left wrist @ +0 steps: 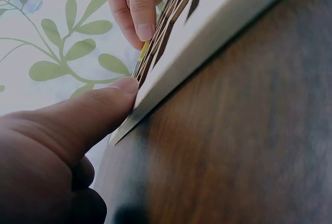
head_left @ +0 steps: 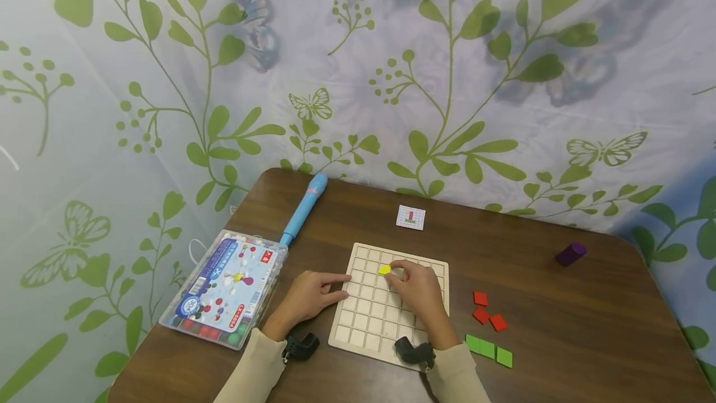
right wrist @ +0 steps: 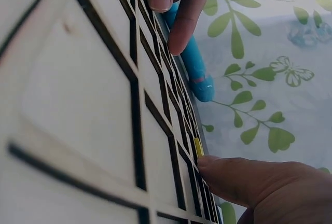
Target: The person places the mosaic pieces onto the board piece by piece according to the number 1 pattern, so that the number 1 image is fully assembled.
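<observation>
A white grid board lies on the brown table. One small yellow tile sits in a cell near the board's far edge. My right hand reaches over the board and pinches this tile with curled fingertips. In the right wrist view a fingertip touches the yellow tile. My left hand rests flat against the board's left edge, fingers straight. Its thumb presses the board's rim in the left wrist view.
Left of the board lie a clear plastic box of coloured beads and a blue pen. A small pattern card sits behind the board. Red tiles, green tiles and a purple cylinder lie to the right.
</observation>
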### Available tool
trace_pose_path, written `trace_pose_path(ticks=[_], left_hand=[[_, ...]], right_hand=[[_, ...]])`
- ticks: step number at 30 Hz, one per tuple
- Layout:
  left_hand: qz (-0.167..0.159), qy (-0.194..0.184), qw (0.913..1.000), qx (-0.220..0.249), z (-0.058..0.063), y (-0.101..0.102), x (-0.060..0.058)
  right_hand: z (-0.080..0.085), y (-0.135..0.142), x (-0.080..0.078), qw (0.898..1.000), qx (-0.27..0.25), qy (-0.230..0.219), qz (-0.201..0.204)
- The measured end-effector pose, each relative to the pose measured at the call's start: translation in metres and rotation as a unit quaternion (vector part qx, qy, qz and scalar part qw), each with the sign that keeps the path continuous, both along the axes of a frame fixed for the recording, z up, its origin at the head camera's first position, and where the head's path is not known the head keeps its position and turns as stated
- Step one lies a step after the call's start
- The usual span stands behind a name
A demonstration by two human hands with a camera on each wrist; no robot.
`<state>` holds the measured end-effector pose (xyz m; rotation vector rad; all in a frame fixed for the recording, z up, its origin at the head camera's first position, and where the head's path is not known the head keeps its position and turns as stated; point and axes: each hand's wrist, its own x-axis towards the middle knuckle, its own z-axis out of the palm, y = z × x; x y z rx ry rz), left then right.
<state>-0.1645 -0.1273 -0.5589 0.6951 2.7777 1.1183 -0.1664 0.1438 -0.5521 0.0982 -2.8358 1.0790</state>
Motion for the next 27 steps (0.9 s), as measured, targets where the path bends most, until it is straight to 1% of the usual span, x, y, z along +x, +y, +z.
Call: trace_pose_path(ticks=[5, 9, 12, 14, 18, 21, 24, 27], left_hand=[[-0.008, 0.008, 0.9999, 0.007, 0.0, 0.002, -0.002], [-0.009, 0.003, 0.9999, 0.013, -0.001, 0.001, -0.001], [-0.006, -0.003, 0.9998, 0.02, -0.002, 0.001, -0.001], [-0.012, -0.006, 0.9996, 0.024, -0.003, 0.004, -0.002], [-0.021, -0.005, 0.9993, 0.032, -0.005, 0.008, -0.004], [-0.018, -0.003, 0.9992, 0.036, -0.005, 0.005, -0.002], [-0.008, -0.006, 0.9993, 0.035, -0.003, 0.0, 0.002], [-0.004, -0.021, 0.9993, 0.03, 0.0, 0.0, 0.003]], right_hand=[[-0.001, 0.003, -0.001, 1.0, -0.011, 0.013, 0.0], [-0.002, 0.005, -0.001, 1.0, -0.027, 0.009, 0.003], [0.001, 0.009, 0.0, 0.999, -0.046, 0.011, 0.005], [0.006, 0.018, 0.003, 0.998, -0.066, 0.019, -0.009], [0.019, 0.04, 0.009, 0.993, -0.093, 0.055, -0.039], [0.03, 0.057, 0.013, 0.992, -0.095, 0.07, -0.042], [0.036, 0.072, 0.018, 0.994, -0.085, 0.064, -0.041], [0.04, 0.092, 0.027, 0.995, -0.071, 0.05, -0.052]])
